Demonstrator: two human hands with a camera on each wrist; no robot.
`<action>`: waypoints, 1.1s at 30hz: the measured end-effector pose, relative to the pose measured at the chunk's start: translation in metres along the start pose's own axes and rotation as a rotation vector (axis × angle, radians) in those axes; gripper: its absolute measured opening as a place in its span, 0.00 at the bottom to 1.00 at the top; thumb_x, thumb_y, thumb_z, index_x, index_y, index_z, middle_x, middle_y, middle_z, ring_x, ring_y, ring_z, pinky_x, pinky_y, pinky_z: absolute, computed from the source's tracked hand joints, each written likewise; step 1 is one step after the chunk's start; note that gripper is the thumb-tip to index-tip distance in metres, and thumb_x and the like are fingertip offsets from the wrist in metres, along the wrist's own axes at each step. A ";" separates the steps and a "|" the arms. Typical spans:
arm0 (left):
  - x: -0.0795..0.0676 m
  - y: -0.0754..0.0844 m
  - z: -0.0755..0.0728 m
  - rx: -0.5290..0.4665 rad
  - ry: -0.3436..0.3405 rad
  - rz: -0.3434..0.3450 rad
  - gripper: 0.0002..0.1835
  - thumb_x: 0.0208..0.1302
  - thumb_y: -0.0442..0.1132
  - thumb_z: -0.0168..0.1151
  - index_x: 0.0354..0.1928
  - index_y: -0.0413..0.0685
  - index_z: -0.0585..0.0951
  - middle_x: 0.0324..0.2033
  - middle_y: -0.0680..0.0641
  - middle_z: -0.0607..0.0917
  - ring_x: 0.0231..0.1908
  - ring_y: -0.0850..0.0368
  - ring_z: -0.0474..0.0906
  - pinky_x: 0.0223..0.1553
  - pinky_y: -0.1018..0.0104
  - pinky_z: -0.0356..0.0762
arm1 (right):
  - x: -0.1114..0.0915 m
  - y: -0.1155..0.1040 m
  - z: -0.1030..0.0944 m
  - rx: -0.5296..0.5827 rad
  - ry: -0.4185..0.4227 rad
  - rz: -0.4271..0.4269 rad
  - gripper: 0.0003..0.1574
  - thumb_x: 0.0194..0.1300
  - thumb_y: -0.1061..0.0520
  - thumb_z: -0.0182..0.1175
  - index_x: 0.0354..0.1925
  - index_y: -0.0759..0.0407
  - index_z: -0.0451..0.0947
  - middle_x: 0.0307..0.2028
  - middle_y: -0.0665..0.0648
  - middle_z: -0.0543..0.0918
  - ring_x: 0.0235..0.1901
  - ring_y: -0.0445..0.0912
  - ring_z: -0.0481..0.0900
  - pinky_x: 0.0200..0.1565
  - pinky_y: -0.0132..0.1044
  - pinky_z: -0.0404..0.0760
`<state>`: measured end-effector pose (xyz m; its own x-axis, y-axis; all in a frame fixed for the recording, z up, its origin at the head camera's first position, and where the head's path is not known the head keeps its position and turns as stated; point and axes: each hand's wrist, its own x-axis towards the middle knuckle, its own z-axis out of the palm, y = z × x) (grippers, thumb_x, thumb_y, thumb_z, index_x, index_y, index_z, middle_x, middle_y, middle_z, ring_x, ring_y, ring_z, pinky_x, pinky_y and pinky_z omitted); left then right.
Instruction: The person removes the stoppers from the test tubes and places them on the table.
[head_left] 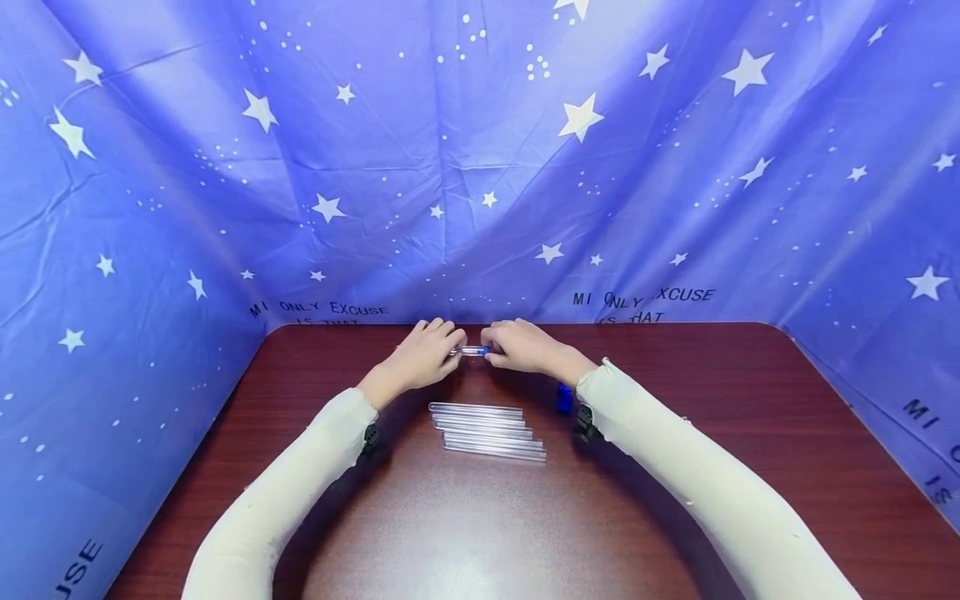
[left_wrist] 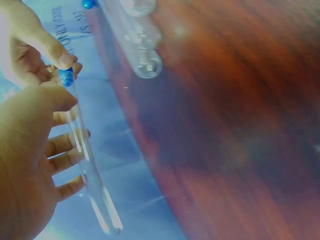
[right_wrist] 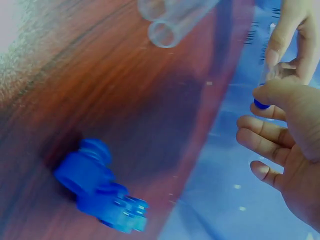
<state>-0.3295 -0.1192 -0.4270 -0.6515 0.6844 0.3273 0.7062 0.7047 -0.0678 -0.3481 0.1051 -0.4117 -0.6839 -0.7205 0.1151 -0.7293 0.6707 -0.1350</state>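
Observation:
A clear glass test tube (left_wrist: 102, 195) spans the two hands above the far part of the table. My left hand (head_left: 427, 354) holds its body between thumb and fingers, with the rounded end pointing away past the fingers in the left wrist view. At the tube's mouth is a blue stopper (left_wrist: 66, 77), pinched by the thumb and finger of my right hand (head_left: 521, 344). The right hand's other fingers are spread apart. How deep the stopper sits is hidden by the fingertips.
Several clear test tubes (head_left: 487, 433) lie side by side on the reddish-brown table (head_left: 360, 533), nearer than the hands. A small heap of blue stoppers (right_wrist: 95, 180) lies by the right wrist. A blue star-patterned curtain (head_left: 450, 167) hangs along the table's back and sides.

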 end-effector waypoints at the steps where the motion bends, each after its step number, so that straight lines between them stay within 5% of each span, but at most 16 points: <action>1: 0.001 0.001 -0.002 -0.003 0.007 -0.005 0.05 0.68 0.40 0.58 0.42 0.49 0.77 0.39 0.47 0.79 0.45 0.47 0.74 0.49 0.51 0.73 | -0.001 -0.001 -0.003 -0.004 0.013 -0.007 0.06 0.66 0.56 0.65 0.36 0.57 0.80 0.29 0.55 0.79 0.29 0.43 0.73 0.33 0.38 0.69; 6: 0.007 0.010 -0.014 0.002 0.070 0.011 0.07 0.68 0.42 0.58 0.44 0.49 0.77 0.39 0.48 0.79 0.45 0.48 0.74 0.52 0.51 0.71 | -0.013 -0.006 -0.024 -0.017 0.068 -0.019 0.06 0.67 0.55 0.63 0.36 0.56 0.79 0.29 0.51 0.76 0.29 0.44 0.72 0.36 0.40 0.71; 25: 0.021 0.060 -0.056 0.280 0.513 0.284 0.13 0.69 0.48 0.64 0.48 0.48 0.82 0.36 0.50 0.82 0.41 0.51 0.78 0.53 0.55 0.75 | -0.083 -0.025 -0.091 0.097 0.176 -0.070 0.08 0.69 0.55 0.63 0.43 0.57 0.82 0.36 0.51 0.83 0.33 0.43 0.75 0.42 0.43 0.75; 33: 0.018 0.077 -0.063 0.313 0.559 0.390 0.10 0.73 0.45 0.58 0.46 0.49 0.82 0.35 0.51 0.83 0.40 0.53 0.79 0.55 0.54 0.75 | -0.104 -0.029 -0.092 0.241 0.142 -0.054 0.06 0.67 0.57 0.65 0.43 0.55 0.83 0.35 0.45 0.83 0.34 0.38 0.77 0.40 0.39 0.79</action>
<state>-0.2700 -0.0645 -0.3672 -0.0732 0.7571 0.6492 0.6910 0.5079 -0.5143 -0.2577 0.1766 -0.3287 -0.6527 -0.7105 0.2632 -0.7505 0.5586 -0.3531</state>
